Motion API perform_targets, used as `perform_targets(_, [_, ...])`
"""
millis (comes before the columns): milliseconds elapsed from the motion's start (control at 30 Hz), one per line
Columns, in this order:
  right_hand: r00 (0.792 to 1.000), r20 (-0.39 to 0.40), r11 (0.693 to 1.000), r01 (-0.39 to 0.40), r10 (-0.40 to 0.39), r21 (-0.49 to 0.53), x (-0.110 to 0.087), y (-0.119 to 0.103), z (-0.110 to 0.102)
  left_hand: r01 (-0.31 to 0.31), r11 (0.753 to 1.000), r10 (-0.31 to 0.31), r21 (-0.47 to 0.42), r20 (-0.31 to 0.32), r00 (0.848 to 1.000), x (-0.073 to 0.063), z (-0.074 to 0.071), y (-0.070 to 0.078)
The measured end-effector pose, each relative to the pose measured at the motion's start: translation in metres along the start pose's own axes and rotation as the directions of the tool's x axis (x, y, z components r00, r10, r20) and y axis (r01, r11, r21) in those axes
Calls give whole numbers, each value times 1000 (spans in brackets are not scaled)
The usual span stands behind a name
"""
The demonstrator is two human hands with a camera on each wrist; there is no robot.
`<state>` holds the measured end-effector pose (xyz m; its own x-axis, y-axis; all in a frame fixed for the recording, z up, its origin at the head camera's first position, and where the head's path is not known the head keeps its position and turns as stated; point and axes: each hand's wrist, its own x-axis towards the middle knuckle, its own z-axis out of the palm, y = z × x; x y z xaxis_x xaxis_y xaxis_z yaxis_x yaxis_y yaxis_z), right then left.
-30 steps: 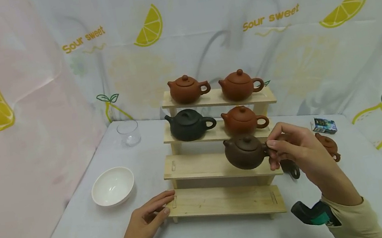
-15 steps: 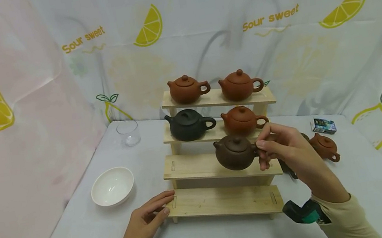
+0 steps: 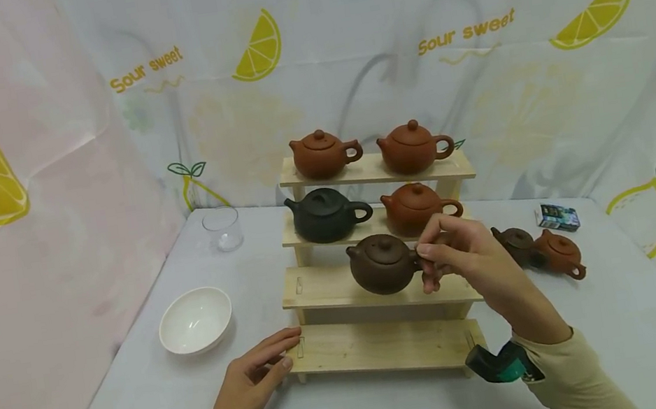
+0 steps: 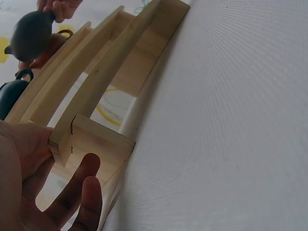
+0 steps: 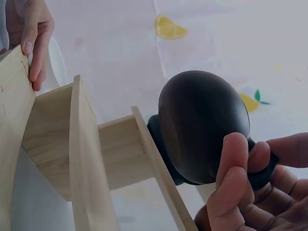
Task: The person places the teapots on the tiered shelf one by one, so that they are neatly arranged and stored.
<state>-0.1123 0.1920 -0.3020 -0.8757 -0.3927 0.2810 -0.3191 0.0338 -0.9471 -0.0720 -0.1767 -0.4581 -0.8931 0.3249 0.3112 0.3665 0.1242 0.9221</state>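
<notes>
A dark brown teapot (image 3: 382, 266) is held in front of the third shelf from the top. My right hand (image 3: 469, 257) pinches its handle between thumb and fingers, spout pointing left. The right wrist view shows the rounded underside of this teapot (image 5: 199, 120). My left hand (image 3: 252, 378) rests with relaxed fingers against the left end of the lowest board of a wooden tiered stand (image 3: 381, 348); two fingers (image 4: 91, 192) hang beside the stand's leg. Two reddish-brown teapots stand on the top tier; a black teapot (image 3: 324, 214) and a reddish one (image 3: 414, 208) share the second.
On the left of the white table are a white bowl (image 3: 195, 321) and a clear glass cup (image 3: 222, 229). To the right lie a brown teapot (image 3: 517, 243), a reddish teapot (image 3: 558, 253) and a small printed box (image 3: 557, 216). Lemon-printed cloth surrounds the table.
My right hand has carried the dark brown teapot leftward along the third tier, uncovering the teapots on the right of the table. My left hand has stayed at the stand's end.
</notes>
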Motion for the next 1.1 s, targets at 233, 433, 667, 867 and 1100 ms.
perform_targets(233, [999,23,999,-46,46,20,8,6,10,-8,1000,8,-2,2,1000,-1,-1,0])
perform_targets(433, [998,25,997,-62,61,51,14,12,20,4,1000,-4,0,4,1000,-1,-1,0])
perform_targets(667, [996,21,994,-85,83,67,22,18,29,12,1000,-12,-4,2,1000,0,-1,-1])
perform_targets(867, [996,21,994,-88,87,67,27,21,35,3,1000,-3,-4,2,1000,0,-1,-1])
perform_targets(1100, [996,24,993,-93,91,68,31,24,40,-1,1000,1,-8,3,1000,0,0,0])
